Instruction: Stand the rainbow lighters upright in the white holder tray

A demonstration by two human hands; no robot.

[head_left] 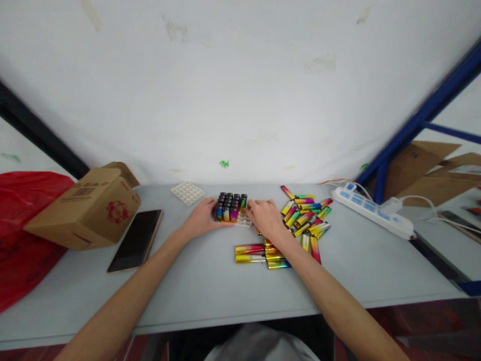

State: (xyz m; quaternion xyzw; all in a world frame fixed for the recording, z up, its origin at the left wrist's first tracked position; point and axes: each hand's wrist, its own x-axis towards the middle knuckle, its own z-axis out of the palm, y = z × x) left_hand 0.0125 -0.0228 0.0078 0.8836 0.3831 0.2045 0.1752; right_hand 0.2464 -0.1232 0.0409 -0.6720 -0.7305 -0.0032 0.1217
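Observation:
Upright lighters with black tops (227, 206) stand in rows in a white tray (244, 220), whose right part shows bare pockets. My left hand (205, 218) wraps round the left and front sides of this group. At the tray's right side, my right hand (265, 216) has its fingers pinched together over the pockets; a yellowish lighter seems to be between the fingertips, partly hidden. Loose shiny multicoloured lighters (306, 218) lie piled to the right of my right hand. More lighters (250, 253) lie flat in front of the tray, partly under my right forearm.
A second white tray (188, 193) lies behind my left hand. A dark tablet (137, 240), a cardboard box (88, 205) and a red bag (28, 235) are at the left. A white power strip (372, 210) with cables is at the right, near a blue frame (421, 118).

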